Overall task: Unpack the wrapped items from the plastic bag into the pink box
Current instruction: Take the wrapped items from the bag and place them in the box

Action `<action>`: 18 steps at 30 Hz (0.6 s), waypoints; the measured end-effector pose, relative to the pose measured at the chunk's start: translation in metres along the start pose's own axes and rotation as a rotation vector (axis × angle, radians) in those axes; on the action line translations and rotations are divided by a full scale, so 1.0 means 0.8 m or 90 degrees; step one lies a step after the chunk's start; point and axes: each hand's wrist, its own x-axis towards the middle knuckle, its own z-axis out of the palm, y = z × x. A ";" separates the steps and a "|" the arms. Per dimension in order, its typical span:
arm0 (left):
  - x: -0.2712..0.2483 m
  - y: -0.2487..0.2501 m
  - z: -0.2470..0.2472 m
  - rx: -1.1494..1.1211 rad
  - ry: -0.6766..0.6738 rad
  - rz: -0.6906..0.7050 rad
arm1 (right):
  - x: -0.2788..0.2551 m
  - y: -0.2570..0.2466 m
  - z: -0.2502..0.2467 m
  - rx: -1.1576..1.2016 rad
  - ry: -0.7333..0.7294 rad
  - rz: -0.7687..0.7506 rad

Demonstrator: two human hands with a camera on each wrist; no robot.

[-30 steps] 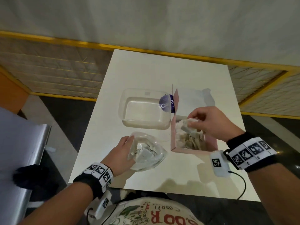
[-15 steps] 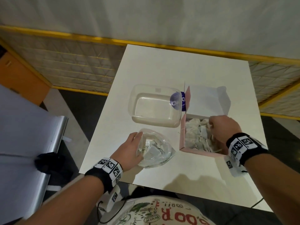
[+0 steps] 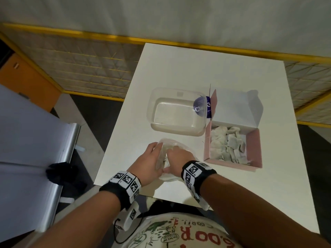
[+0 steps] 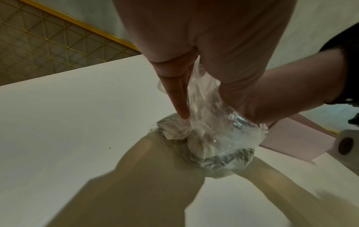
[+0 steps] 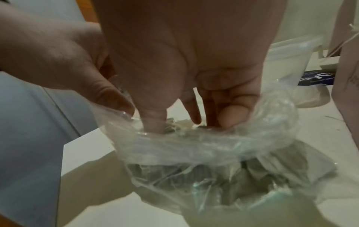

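A clear plastic bag point(image 3: 172, 143) lies near the front edge of the white table point(image 3: 179, 68), with pale wrapped items point(image 5: 213, 173) inside. My left hand point(image 3: 150, 161) pinches the bag's left rim between thumb and fingers point(image 4: 180, 104), holding the mouth apart. My right hand point(image 5: 192, 119) reaches down into the mouth, its fingertips among the items; I cannot see any item held. To the right stands the pink box point(image 3: 232, 167), lid up, with several wrapped items point(image 3: 227, 145) piled in it.
An empty clear plastic tub point(image 3: 176, 111) sits just behind the bag, touching the box's left side. The box's white lid point(image 3: 234, 108) stands open at the back. A metal surface point(image 3: 26, 140) lies left of the table. Yellow-framed mesh panels run behind.
My right hand has left the pink box and moved left into the bag's mouth. My left hand has stayed on the bag's rim. The head view has tilted down.
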 end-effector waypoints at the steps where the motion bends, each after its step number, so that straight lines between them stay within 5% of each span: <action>1: -0.001 -0.001 0.002 0.001 -0.002 0.001 | 0.003 -0.002 0.004 -0.022 -0.009 0.011; 6: -0.002 -0.006 0.009 -0.003 -0.007 0.015 | 0.003 -0.003 0.011 -0.062 0.005 -0.022; 18: -0.001 -0.020 -0.005 -0.015 -0.004 0.019 | -0.020 0.028 -0.008 0.268 0.194 -0.055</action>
